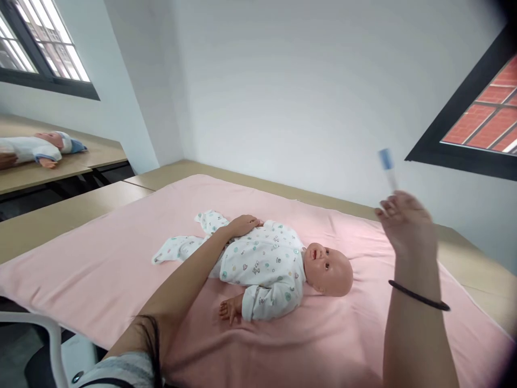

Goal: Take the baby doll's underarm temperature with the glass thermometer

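A baby doll (262,258) in a white patterned outfit lies on its back on a pink cloth (100,253), its bald head toward the right and its legs toward the left. My left hand (243,225) rests on the doll's belly, palm down, with its fingers lying flat. Raised above the cloth at the right, my right hand (406,215) pinches a thin clear stick with a blue end (386,159), which looks like a thermometer and is blurred by motion. A dark band circles the right wrist.
On another table (100,153) at the far left lies a second doll (50,145) in white and blue, with part of a hand by it. Behind the cloth stands a white wall, with windows at both sides. A white chair frame (54,334) is at the lower left.
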Demonstrator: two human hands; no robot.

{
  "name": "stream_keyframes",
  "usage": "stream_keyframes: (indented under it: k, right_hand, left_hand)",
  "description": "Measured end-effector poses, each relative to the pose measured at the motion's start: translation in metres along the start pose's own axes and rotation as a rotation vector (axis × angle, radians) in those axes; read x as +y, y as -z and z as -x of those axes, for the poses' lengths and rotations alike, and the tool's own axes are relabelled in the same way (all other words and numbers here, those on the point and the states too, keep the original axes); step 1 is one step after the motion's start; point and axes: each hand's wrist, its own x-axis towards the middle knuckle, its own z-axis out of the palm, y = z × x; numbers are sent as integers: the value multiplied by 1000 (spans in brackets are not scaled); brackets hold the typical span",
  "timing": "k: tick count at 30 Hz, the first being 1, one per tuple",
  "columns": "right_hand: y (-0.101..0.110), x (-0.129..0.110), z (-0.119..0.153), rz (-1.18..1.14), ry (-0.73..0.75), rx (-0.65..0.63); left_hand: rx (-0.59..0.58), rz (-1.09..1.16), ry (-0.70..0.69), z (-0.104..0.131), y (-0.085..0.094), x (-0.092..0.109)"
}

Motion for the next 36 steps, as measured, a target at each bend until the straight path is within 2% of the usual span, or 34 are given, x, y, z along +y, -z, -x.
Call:
stream_keyframes:
  k: [2, 3, 4, 6, 7, 9, 10, 11, 15, 16, 17, 19, 20, 21, 24, 25, 27, 29, 30, 31, 34, 36]
  right_hand:
    - [0, -38, 8, -168, 98, 31]
    - [-2, -51, 13, -320, 134, -10]
    - [-7, -58, 17, -368, 169, -62]
    - [-20, -59, 22, -230, 149, -262]
    - [-27, -55, 24, -78, 114, -355]
    - [-40, -46, 26, 213, 24, -458]
    - [-45, -43, 27, 257, -8, -463]
    - [-48, -41, 28, 207, -23, -435]
    - [-51, -44, 34, -438, 22, -302]
    - [-52, -45, 35, -454, 17, -309]
    - [-53, -44, 35, -359, -7, -338]
    - [-57, -41, 32, -23, -79, -386]
    - [-58, -39, 31, 73, -104, -387]
    - [-58, -37, 29, 64, -107, -369]
    - [-56, -32, 26, -284, 14, -261]
    - [-55, -31, 25, -307, 50, -260]
    - [-54, -31, 27, -148, 57, -317]
    - [-55, -33, 30, 70, -17, -422]
    - [-57, -35, 32, 87, -52, -462]
    - [-59, -37, 34, 24, -69, -477]
    - [-66, -43, 40, -344, -26, -412]
    - [-71, -45, 43, -364, -14, -443]
  left_hand:
    - [9, 14, -8, 0, -1, -1]
    - [13, 18, -12, 0, -1, -1]
    - [18, 20, -14, 0, -2, -2]
    - [28, 18, -16, -1, -3, -3]
    - [32, 14, -16, -1, -4, -4]
    - [42, 5, -15, -2, -6, -6]
    - [47, 1, -16, -3, -7, -6]
    - [50, 0, -18, -3, -8, -7]
    - [58, 11, -23, -5, -10, -9]
    - [58, 17, -22, -5, -10, -9]
    - [58, 23, -21, -6, -10, -9]
    - [59, 32, -15, -7, -11, -10]
    - [60, 33, -12, -7, -11, -10]
    - [61, 32, -9, -8, -11, -11]
    - [62, 20, -7, -9, -11, -12]
    - [63, 14, -9, -9, -11, -12]
    - [66, 4, -15, -10, -11, -14]
    - [68, -3, -20, -12, -12, -15]
    - [68, -5, -23, -12, -12, -16]
    - [66, -7, -25, -13, -13, -17]
    - [66, -8, -27, -14, -13, -19]
    - [69, -10, -23, -13, -13, -19]
